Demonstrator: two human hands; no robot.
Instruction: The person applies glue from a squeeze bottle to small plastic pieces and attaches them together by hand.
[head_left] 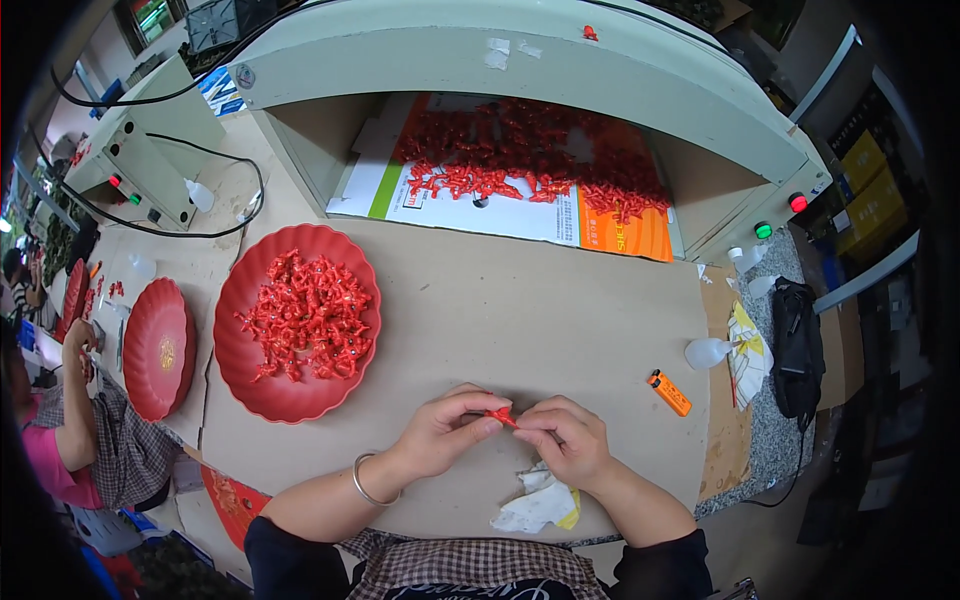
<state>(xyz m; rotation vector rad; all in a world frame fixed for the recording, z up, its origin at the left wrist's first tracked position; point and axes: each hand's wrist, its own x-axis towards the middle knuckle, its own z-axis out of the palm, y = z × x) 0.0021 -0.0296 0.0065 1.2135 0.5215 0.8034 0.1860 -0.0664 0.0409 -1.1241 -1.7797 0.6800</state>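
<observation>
With your left hand (440,432) and right hand (566,440) pinched together on the small red plastic piece (502,416), steady both wrists on the cardboard-covered table (520,300) and work it with fingertips only.

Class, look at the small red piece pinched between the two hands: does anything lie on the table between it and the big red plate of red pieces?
Nothing visible does. The small red piece sits between the left hand and right hand; only bare cardboard surface separates it from the big red plate.

Assembly workshop: parts trays (300,320), workbench (520,300)
</observation>
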